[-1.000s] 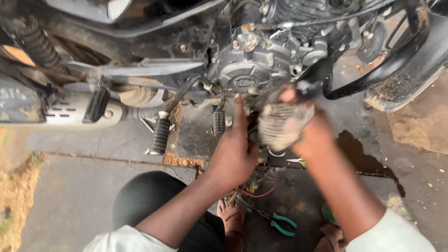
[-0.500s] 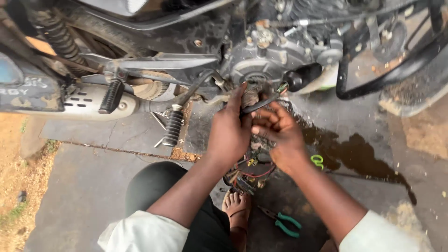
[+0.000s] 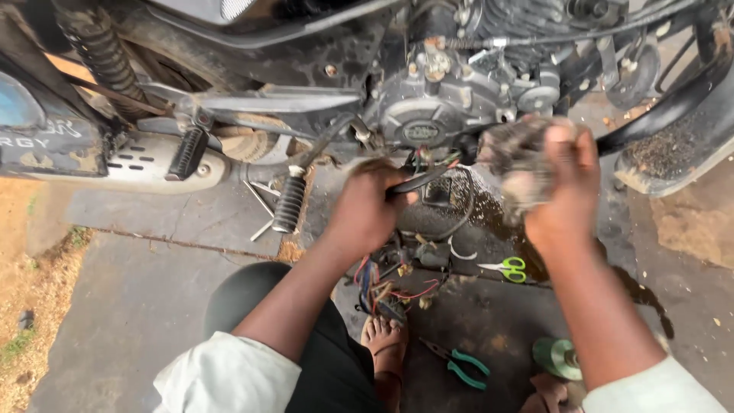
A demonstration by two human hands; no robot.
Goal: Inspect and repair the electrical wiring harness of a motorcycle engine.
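Grimy rag (image 3: 520, 164) fills our right hand (image 3: 562, 199), fingers clamped (blurred); left hand (image 3: 367, 210) fingers clamp a black lever (image 3: 419, 180) below the engine (image 3: 428, 115).

Under the motorcycle engine (image 3: 428, 122), the left hand (image 3: 367, 210) grips a black lever (image 3: 417, 182) beside loose coloured wires (image 3: 382, 283). The right hand (image 3: 562, 195) clutches a dirty rag (image 3: 514, 157). Green-handled pliers (image 3: 462, 363) and scissors (image 3: 506, 268) lie on the wet concrete floor (image 3: 138, 306).
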